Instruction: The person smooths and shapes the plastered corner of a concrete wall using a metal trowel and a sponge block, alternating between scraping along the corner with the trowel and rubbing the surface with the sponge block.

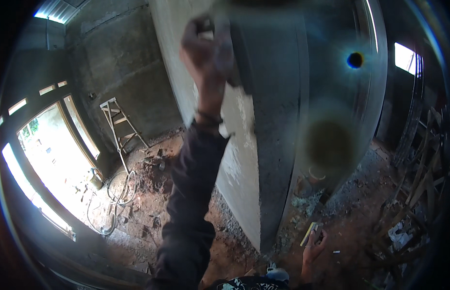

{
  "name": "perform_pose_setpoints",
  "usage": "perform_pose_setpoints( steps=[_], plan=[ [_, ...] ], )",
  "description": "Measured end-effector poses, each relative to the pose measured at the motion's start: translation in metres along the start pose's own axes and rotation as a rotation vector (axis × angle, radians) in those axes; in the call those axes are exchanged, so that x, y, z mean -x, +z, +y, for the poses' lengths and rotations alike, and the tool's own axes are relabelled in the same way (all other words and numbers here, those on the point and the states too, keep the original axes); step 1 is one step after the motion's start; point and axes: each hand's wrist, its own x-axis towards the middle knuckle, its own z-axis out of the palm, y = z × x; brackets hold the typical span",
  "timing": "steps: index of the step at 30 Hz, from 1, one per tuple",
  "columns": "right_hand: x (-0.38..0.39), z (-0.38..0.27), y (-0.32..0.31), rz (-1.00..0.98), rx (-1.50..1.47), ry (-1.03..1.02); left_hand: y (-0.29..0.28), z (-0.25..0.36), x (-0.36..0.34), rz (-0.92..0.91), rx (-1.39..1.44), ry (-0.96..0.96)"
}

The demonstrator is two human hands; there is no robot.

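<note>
My left hand (208, 55), at the end of a raised dark sleeve, is up against the corner of a plastered wall column (242, 145). Its fingers are curled and blurred, and whatever they hold cannot be made out. Pale, roughly patched plaster runs down the column's edge below the wrist. Low on the right, my right hand (314, 246) is closed round a flat, narrow piece with a yellow edge (308, 233). Its exact kind is unclear. This hand is well apart from the column.
A wooden stepladder (119, 123) leans near the back wall, with a coiled hose (121, 191) below it on the rubble-strewn earth floor. Bright window openings (53, 145) are at left. Timber pieces (423, 179) pile up at right. Dark blurred spots cover parts of the view.
</note>
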Motion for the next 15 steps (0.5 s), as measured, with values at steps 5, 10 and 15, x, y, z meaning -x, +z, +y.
perform_pose_setpoints(
  steps=[5,10,15],
  plan=[
    [-0.007,-0.009,-0.006,-0.004,0.013,-0.021,-0.060,-0.041,0.194,-0.057,-0.146,-0.379],
    [-0.052,-0.155,0.051,-0.011,-0.331,-0.285,-0.165,-0.085,0.369,-0.061,-0.098,-0.826],
    [-0.112,-0.373,0.114,0.010,-0.534,-0.745,-0.219,-0.032,0.414,-0.027,-0.228,-1.103]
  ],
)
